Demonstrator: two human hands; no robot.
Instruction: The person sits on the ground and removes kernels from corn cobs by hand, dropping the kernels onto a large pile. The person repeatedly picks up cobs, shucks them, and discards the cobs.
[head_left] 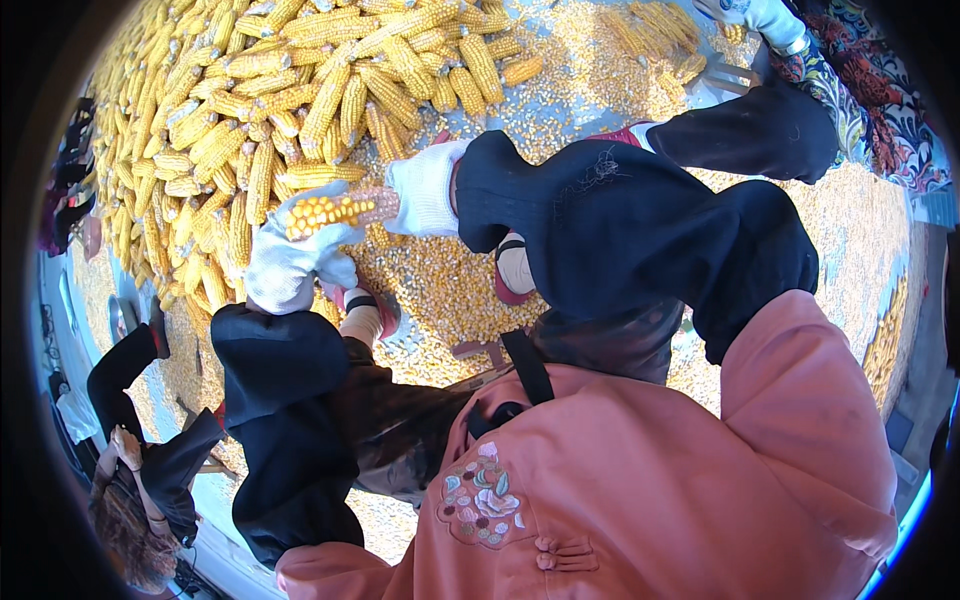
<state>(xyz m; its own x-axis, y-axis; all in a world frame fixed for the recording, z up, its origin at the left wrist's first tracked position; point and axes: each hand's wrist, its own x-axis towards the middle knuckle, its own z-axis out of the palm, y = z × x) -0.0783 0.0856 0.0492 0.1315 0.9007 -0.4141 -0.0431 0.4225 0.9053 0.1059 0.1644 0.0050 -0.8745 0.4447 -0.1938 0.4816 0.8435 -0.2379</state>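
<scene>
Between my two white-gloved hands is a corn cob (335, 212), partly stripped: yellow kernels remain toward the left end, and the right end is bare and pinkish. My left hand (290, 262) is wrapped round the kernel end from below. At the bare end, my right hand (424, 190) is closed on the cob, its fingers partly hidden by the glove's angle. Just beyond my hands rises a big heap of unshelled corn ears (330, 80). Loose kernels (440, 300) cover the ground beneath the cob and around my shoes.
At the upper right another person's gloved hand (755, 18) is near more cobs (655, 35) lying on kernels. A second person (150, 470) sits at the lower left with hands together. My knees, in dark sleeves and trousers, flank the kernels.
</scene>
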